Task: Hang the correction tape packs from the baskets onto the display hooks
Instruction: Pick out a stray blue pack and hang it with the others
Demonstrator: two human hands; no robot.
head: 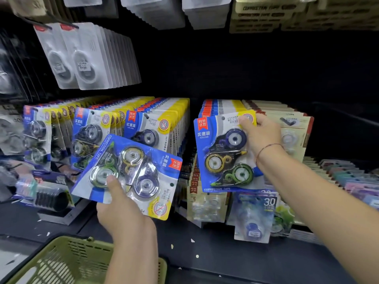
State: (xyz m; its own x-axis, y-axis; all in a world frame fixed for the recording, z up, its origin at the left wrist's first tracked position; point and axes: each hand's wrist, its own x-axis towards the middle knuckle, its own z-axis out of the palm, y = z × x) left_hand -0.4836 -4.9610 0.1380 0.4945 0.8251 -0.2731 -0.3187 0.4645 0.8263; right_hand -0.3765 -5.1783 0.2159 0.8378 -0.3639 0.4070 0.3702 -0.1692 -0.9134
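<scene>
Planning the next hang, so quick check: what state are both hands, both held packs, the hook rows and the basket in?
Left hand: grips the tilted pack, thumb on front.
Tilted pack: off the hooks, upside down.
Right hand: pinches the upright pack's top corner.
Upright pack: at the right row's front; hook engagement unclear.
Hung rows: crowded with matching packs.
Green basket: below the left hand, contents unseen.

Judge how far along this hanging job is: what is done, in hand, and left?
Done: rows of hung packs line the display. In hand: the right hand pinches an upright pack at the front of the right row; whether it is hooked yet is unclear. The left hand holds a tilted pack, upside down. Left: hanging that one; the basket hardly shows its contents.
</scene>
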